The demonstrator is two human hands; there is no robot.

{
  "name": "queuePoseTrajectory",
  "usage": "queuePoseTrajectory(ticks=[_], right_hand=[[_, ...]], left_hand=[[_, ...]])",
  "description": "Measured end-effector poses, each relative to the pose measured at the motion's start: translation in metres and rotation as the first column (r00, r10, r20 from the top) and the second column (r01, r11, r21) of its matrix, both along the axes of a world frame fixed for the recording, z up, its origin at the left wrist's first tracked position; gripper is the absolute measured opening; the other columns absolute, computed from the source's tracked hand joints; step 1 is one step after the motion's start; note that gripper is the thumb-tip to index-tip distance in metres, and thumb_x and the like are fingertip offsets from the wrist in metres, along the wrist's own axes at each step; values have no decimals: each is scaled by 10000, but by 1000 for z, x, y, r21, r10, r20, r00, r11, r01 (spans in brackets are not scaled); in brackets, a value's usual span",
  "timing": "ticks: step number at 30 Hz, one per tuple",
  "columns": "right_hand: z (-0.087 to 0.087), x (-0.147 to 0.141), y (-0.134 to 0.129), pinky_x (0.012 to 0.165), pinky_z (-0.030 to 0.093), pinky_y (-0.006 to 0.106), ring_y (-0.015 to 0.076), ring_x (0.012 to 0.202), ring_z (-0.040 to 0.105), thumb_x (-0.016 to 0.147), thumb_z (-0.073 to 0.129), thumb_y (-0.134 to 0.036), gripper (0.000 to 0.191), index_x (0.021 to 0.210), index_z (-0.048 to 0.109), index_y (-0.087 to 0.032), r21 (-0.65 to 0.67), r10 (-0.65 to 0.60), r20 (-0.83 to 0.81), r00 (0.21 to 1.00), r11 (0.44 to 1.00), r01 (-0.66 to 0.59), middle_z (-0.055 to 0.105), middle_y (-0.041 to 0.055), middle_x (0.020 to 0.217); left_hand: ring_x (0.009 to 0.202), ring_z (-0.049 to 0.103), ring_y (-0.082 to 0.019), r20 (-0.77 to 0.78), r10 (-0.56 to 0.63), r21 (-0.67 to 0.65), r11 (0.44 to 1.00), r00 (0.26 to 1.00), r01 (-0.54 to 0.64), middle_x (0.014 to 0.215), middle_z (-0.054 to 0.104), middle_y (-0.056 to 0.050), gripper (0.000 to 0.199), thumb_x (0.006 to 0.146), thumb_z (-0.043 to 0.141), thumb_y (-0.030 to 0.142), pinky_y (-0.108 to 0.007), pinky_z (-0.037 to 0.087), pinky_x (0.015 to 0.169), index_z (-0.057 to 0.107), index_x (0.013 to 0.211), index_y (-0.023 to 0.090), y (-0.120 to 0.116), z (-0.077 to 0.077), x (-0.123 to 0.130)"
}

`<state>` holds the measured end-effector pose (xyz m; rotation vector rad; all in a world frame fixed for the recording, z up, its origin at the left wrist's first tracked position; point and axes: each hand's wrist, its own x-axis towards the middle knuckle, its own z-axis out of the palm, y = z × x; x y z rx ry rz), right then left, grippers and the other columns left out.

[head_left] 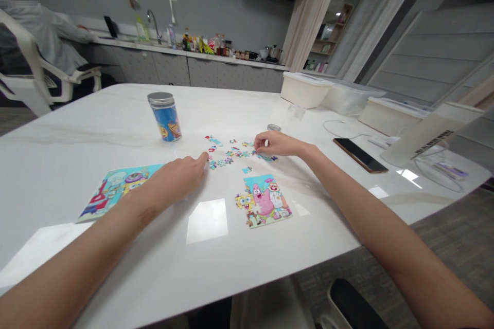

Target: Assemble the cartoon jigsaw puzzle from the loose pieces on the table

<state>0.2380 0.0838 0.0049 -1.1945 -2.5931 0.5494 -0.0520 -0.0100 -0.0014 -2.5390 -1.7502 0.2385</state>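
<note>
Through my feed, the right hand (280, 144) curls down onto the scattered jigsaw pieces (235, 153) and the left hand (177, 180) sits at their edge, though I can't tell if either pinches one; the small, mostly teal pieces lie loose on the white table (77, 139), just above a SpongeBob picture card (264, 201).

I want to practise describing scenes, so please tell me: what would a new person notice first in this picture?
The eye goes first to the small, colourful puzzle pieces scattered in the middle of the white table, with the left hand and the right hand reaching in from both sides. Just below the pieces lies a bright cartoon picture, and a second cartoon picture lies further left. A blue jar with a grey lid stands behind them.
</note>
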Motion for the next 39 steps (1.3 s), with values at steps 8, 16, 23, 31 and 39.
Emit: queuePoseTrajectory(ticks=[8, 16, 23, 31, 39], right_hand=[[0, 3, 3, 679, 443, 296, 159, 727, 613, 783, 576, -250, 163, 848, 708, -180, -11, -80, 15, 997, 997, 80, 713, 37, 808], [3, 3, 0, 669, 421, 286, 156, 700, 582, 792, 581, -244, 156, 820, 714, -169, 100, -105, 120, 987, 991, 93, 680, 44, 775], [1, 4, 2, 669, 403, 272, 161, 709, 581, 797, 563, -224, 158, 834, 702, -159, 118, -95, 149, 984, 990, 77, 673, 51, 783], [-4, 10, 7, 671, 400, 275, 170, 737, 579, 821, 551, -247, 163, 852, 688, -165, 119, -25, 145, 989, 993, 8, 686, 70, 845], [5, 15, 8, 703, 410, 274, 162, 742, 574, 827, 528, -187, 170, 881, 686, -155, 149, 24, 150, 988, 988, -47, 688, 81, 874]], left_hand=[[781, 690, -315, -2, 9, -23, 1000, 1000, -9, 847, 675, -145, 389, 974, 270, 219, -371, 478, 640, 466, 1299, 132, -2, 4, 3], [832, 692, -302, -27, 0, -18, 1000, 1000, -1, 889, 686, -151, 377, 980, 280, 206, -354, 484, 663, 465, 1298, 122, -4, 5, 4], [839, 694, -280, -71, 3, -16, 1000, 998, -4, 903, 695, -151, 384, 983, 279, 175, -344, 482, 689, 466, 1310, 103, -8, 10, 6], [846, 691, -282, -77, 21, -27, 999, 997, -23, 920, 690, -154, 379, 978, 289, 192, -338, 465, 676, 493, 1287, 110, -9, 11, 8], [778, 680, -261, -11, 8, 61, 998, 1000, -7, 803, 678, -83, 384, 962, 366, 220, -318, 438, 650, 450, 1333, 168, -8, 15, 5]])
